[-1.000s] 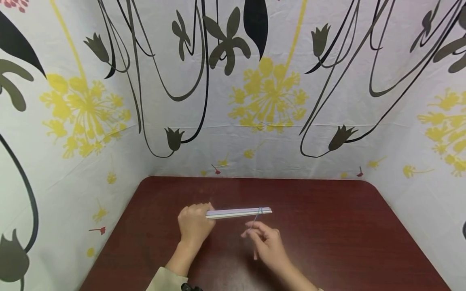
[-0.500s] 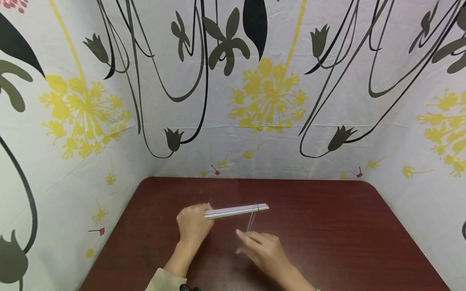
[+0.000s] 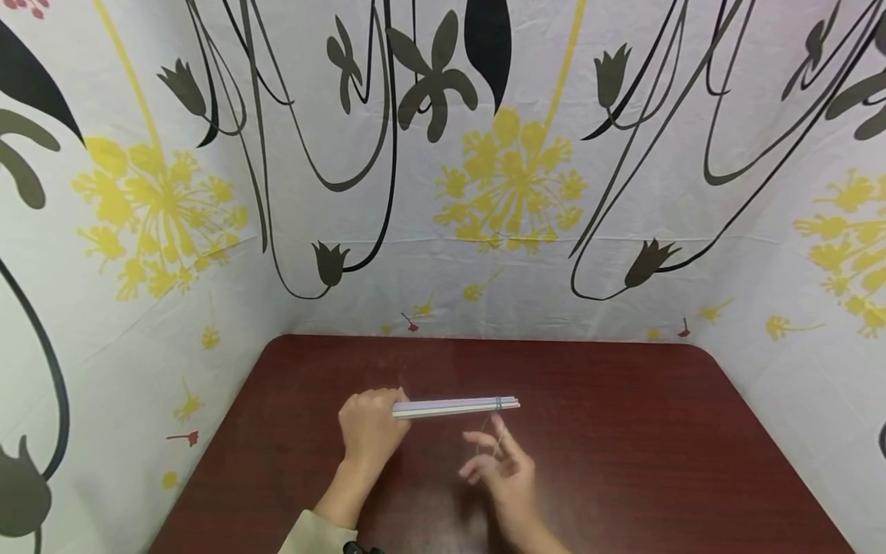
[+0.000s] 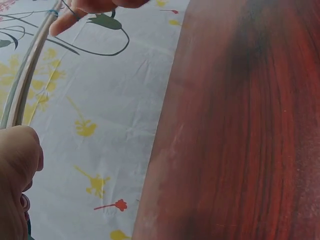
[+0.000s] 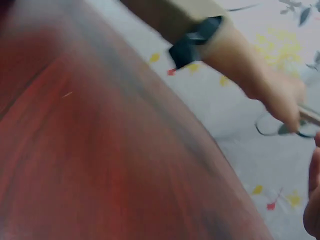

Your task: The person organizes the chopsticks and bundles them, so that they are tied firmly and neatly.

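My left hand (image 3: 374,427) grips one end of a bundle of slim pale sticks (image 3: 453,407), held level above the table and pointing right. Near the bundle's free end a thin blue rubber band (image 3: 498,403) is wound around it. Just below that end is my right hand (image 3: 508,469), its fingers spread and bent, with strands of the band hooked over them. In the left wrist view the band (image 4: 52,12) runs from the sticks (image 4: 30,75) to a right fingertip. The right wrist view is blurred and shows only part of the right hand (image 5: 314,200).
A dark red wooden table (image 3: 623,431) with rounded corners lies below both hands. Behind it and at its sides hangs a white cloth (image 3: 415,208) printed with flowers. The left wrist wears a dark strap (image 5: 195,42) beside a beige sleeve.
My right hand dropped and drew the band into a long loop, then rose, turned and spread its fingers close under the bundle. The sticks' free end tipped up slightly, then came back down.
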The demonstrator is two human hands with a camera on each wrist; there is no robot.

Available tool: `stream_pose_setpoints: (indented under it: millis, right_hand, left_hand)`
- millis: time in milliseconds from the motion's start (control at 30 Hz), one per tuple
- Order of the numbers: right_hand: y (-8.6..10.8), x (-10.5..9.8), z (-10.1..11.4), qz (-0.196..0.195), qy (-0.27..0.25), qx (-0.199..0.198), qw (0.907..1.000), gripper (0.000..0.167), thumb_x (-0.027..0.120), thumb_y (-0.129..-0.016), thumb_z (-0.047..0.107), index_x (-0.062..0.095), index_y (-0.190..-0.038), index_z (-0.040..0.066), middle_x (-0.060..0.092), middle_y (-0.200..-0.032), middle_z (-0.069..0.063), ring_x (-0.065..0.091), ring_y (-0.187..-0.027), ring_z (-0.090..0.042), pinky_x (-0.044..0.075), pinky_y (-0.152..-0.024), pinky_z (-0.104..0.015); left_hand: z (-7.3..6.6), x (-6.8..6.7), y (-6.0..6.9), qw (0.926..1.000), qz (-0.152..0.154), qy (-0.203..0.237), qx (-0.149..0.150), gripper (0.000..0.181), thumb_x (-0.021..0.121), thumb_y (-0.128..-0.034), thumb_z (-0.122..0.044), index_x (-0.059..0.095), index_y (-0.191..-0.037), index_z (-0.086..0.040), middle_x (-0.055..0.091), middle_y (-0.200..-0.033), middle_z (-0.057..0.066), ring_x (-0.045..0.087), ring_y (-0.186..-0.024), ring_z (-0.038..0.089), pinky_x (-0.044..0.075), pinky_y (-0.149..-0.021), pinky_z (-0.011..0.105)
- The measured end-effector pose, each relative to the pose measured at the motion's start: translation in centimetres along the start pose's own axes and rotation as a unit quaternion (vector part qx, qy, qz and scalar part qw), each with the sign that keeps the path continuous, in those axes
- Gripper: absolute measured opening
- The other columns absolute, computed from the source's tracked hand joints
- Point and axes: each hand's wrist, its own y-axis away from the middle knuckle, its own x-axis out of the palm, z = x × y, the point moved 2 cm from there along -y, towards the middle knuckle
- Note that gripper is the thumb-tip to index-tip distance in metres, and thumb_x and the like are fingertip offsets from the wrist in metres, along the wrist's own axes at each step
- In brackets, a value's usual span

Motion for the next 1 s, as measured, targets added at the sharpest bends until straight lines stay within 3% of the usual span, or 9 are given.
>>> stream_pose_setpoints:
  millis: [67,133,300,433,600,700,800,900,1000]
  right_hand:
    - [-0.5,-0.7,-0.1,0.015,-0.076,0.005,0.9970,0.048,0.045,-0.105,0.001,0.037,-0.152,-0.002,0.071,-0.121,-0.007,0.074,-0.082,-0.013,0.056,-0.068,-0.022]
    - [-1.0,-1.5,0.0,0.043,-0.134,0.006,0.9900,0.039,0.036,-0.109,0.010,0.053,-0.145,0.007,0.073,-0.118,-0.007,0.075,-0.085,-0.014,0.055,-0.071,-0.022]
    - [-2.2,-3.5,0.5,0.077,-0.174,0.026,0.9814,0.047,0.024,-0.112,0.024,0.071,-0.120,0.018,0.076,-0.107,-0.005,0.075,-0.083,-0.015,0.057,-0.073,-0.027]
    - [-3.0,-4.5,1.1,0.078,-0.120,0.028,0.9894,0.045,0.029,-0.112,0.026,0.073,-0.110,0.018,0.078,-0.095,-0.001,0.075,-0.078,-0.014,0.058,-0.069,-0.029]
    - [-4.0,-5.2,1.9,0.080,0.007,0.016,0.9966,0.031,0.041,-0.108,0.012,0.073,-0.109,0.008,0.076,-0.084,0.000,0.074,-0.069,-0.013,0.058,-0.059,-0.032]
    - [-4.5,-5.6,2.2,0.078,0.087,0.041,0.9924,0.024,0.048,-0.102,0.000,0.072,-0.098,-0.001,0.074,-0.077,-0.001,0.073,-0.063,-0.015,0.057,-0.057,-0.034]
    - [-4.9,-5.6,2.2,0.094,0.148,0.075,0.9817,0.016,0.054,-0.095,-0.008,0.068,-0.087,-0.006,0.072,-0.074,-0.002,0.071,-0.062,-0.014,0.058,-0.059,-0.036]
    - [-4.8,-5.4,2.0,0.105,0.175,0.104,0.9734,0.011,0.062,-0.091,-0.007,0.068,-0.083,-0.002,0.070,-0.073,0.002,0.066,-0.062,-0.009,0.056,-0.059,-0.032]
    - [-4.6,-5.2,1.7,0.095,0.136,0.120,0.9788,0.013,0.064,-0.089,-0.010,0.068,-0.090,0.002,0.070,-0.076,0.005,0.066,-0.065,-0.006,0.057,-0.058,-0.030]
  left_hand:
    - [0.1,0.0,0.1,1.0000,0.003,0.005,0.000,0.024,0.069,-0.0751,-0.013,0.060,-0.053,-0.014,0.048,-0.045,-0.002,0.029,-0.040,0.011,0.025,-0.041,0.025]
    - [0.1,0.0,0.2,0.9999,0.007,0.009,-0.001,0.023,0.071,-0.0747,-0.013,0.061,-0.053,-0.014,0.047,-0.045,-0.003,0.026,-0.041,0.009,0.024,-0.042,0.024]
    - [-0.1,0.0,0.3,0.9996,0.013,0.011,0.023,0.029,0.069,-0.0771,-0.016,0.057,-0.051,-0.015,0.043,-0.045,-0.004,0.024,-0.042,0.009,0.022,-0.043,0.023]
    - [-0.4,-0.1,0.3,0.9988,-0.002,0.011,0.047,0.031,0.067,-0.0776,-0.017,0.054,-0.049,-0.016,0.045,-0.044,-0.003,0.025,-0.041,0.009,0.023,-0.042,0.022]
    - [-0.3,-0.2,0.3,0.9980,-0.014,0.004,0.061,0.031,0.065,-0.0785,-0.017,0.054,-0.049,-0.016,0.045,-0.044,-0.003,0.027,-0.040,0.010,0.023,-0.042,0.023]
    - [-0.3,-0.2,0.3,0.9964,-0.023,-0.001,0.082,0.037,0.058,-0.0840,-0.019,0.049,-0.048,-0.016,0.043,-0.044,-0.003,0.027,-0.040,0.011,0.023,-0.042,0.024]
    - [-0.5,-0.4,0.2,0.9940,-0.036,0.000,0.103,0.039,0.054,-0.0852,-0.019,0.045,-0.048,-0.016,0.040,-0.043,-0.004,0.026,-0.040,0.011,0.022,-0.042,0.024]
    - [-0.6,-0.4,0.1,0.9939,-0.043,0.010,0.101,0.036,0.056,-0.0821,-0.018,0.046,-0.047,-0.017,0.040,-0.043,-0.004,0.025,-0.041,0.010,0.021,-0.042,0.023]
    - [-0.3,-0.4,0.1,0.9961,-0.043,0.023,0.073,0.032,0.058,-0.0787,-0.016,0.049,-0.048,-0.016,0.042,-0.043,-0.004,0.025,-0.041,0.009,0.021,-0.042,0.022]
